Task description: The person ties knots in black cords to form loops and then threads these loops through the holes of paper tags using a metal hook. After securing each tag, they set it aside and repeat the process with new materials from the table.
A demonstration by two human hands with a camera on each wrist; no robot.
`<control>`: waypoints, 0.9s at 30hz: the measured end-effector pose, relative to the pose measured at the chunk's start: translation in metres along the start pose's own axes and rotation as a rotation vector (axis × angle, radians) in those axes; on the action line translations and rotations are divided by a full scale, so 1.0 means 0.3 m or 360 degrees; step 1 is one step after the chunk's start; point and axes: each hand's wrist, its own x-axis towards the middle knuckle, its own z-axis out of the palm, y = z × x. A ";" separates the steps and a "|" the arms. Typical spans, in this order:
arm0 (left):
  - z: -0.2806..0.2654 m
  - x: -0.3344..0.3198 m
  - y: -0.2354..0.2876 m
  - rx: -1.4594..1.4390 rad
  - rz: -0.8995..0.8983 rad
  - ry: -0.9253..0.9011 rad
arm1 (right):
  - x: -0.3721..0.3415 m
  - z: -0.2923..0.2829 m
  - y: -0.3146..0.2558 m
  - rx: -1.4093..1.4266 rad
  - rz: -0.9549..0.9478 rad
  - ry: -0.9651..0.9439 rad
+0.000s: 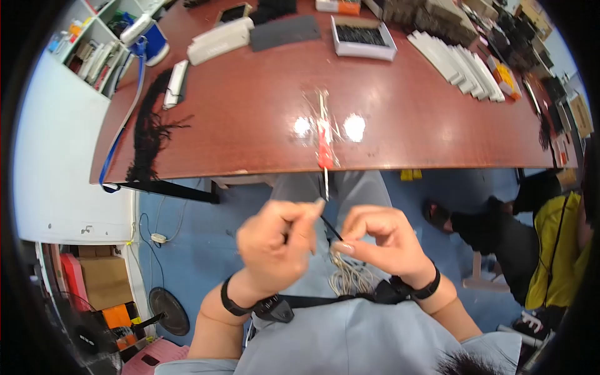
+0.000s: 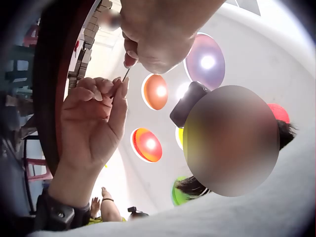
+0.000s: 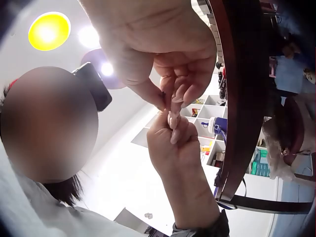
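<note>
Over the lap, just off the table's front edge, a thin black cord (image 1: 331, 228) stretches between both hands. My left hand (image 1: 274, 242) pinches its upper end, fingers curled, right by the tip of a metal shaft. Thumb and forefinger of my right hand (image 1: 389, 242) pinch the lower end. The shaft belongs to a red-handled tool (image 1: 324, 147), taped flat to the table and pointing out past the edge. Below the right hand, a bundle of pale cords (image 1: 347, 280) hangs over the lap. The left wrist view also shows the short dark strand between the fingertips.
On the brown table (image 1: 244, 125) lie black fringed strands (image 1: 149, 131) at left, white strips (image 1: 456, 65) at right, and a white box (image 1: 365, 53) of small black pieces at the back. A person in a yellow vest (image 1: 553, 250) sits at right.
</note>
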 end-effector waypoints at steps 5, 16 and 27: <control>-0.019 0.046 -0.021 0.0218 0.0476 -0.0555 | -0.005 -0.062 -0.035 -0.0175 0.0131 -0.0297; -0.041 0.104 0.053 0.0655 0.0656 -0.1217 | 0.011 0.014 -0.078 0.0369 0.0489 -0.0289; -0.379 0.773 -0.290 0.2081 0.0598 -0.0187 | -0.034 -0.057 -0.102 0.0392 0.0633 -0.0048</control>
